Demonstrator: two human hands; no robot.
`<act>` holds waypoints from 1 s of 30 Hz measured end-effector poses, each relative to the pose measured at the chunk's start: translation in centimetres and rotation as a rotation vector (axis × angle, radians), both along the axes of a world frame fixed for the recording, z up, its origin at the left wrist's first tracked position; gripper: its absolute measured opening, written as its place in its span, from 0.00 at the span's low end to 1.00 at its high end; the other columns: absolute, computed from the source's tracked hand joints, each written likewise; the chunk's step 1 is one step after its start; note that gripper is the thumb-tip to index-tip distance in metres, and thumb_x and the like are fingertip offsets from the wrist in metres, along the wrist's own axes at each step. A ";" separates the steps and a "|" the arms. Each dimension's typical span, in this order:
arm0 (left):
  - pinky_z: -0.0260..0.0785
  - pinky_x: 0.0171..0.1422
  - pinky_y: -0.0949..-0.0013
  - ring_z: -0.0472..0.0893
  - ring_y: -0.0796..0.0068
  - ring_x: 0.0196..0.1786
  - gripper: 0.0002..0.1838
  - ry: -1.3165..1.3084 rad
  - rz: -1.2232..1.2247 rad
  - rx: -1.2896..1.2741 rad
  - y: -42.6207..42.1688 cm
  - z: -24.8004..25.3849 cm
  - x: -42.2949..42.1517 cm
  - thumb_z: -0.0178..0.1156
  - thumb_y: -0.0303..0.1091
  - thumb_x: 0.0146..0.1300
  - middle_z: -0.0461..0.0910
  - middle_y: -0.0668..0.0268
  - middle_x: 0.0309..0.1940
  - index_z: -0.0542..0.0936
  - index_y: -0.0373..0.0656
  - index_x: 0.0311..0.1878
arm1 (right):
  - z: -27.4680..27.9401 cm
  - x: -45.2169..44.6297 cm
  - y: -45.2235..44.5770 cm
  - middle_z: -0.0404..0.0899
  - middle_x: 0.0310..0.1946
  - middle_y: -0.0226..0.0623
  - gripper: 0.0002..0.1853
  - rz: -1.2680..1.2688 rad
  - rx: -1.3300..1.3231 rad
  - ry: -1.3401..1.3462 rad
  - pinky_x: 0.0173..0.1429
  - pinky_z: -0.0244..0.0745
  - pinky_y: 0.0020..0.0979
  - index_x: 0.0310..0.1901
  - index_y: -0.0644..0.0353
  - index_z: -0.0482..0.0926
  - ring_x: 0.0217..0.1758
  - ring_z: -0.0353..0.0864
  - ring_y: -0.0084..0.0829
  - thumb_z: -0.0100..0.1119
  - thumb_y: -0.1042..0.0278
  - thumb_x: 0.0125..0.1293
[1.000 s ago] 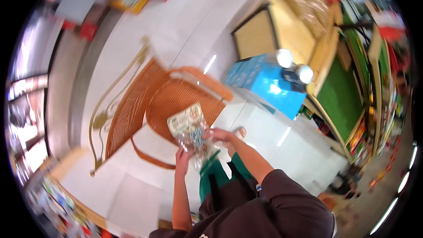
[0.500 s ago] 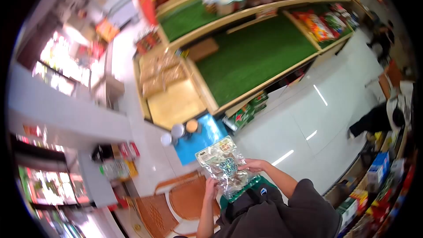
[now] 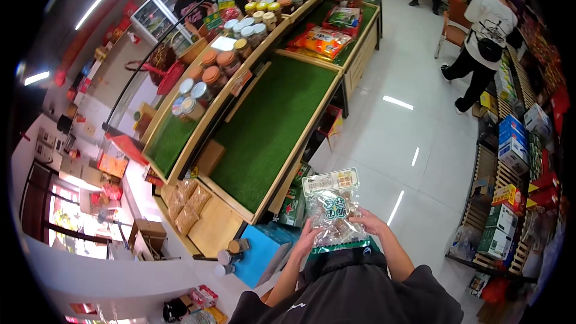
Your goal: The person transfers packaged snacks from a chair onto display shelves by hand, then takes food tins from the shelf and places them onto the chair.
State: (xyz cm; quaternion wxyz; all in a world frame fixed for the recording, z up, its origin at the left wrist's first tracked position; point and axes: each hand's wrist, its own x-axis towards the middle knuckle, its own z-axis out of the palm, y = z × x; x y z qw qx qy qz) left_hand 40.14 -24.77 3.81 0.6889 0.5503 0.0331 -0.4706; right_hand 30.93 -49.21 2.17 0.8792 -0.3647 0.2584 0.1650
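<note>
Head camera shows my left hand point(image 3: 305, 240) and right hand point(image 3: 371, 223) holding the packet point(image 3: 335, 209) by its sides, before my shirt point(image 3: 360, 294). Picking up looks done; it seems unopened, not yet set down.

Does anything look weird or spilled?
I see no spill, and no tear in the packet. Maybe odd: three jars sit at the edge of the blue box, apart from the other jars on the shelf.

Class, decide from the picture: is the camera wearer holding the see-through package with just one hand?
No, the left hand and the right hand hold the see-through package at opposite sides.
</note>
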 end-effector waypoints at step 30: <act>0.76 0.50 0.64 0.77 0.69 0.49 0.17 0.217 -0.148 -0.242 -19.3 1.0 24.9 0.46 0.38 0.69 0.71 0.62 0.49 0.64 0.53 0.60 | -0.2 18.8 -14.9 0.75 0.48 0.39 0.35 -0.431 -0.134 0.083 0.53 0.75 0.33 0.66 0.57 0.57 0.51 0.75 0.31 0.58 0.77 0.56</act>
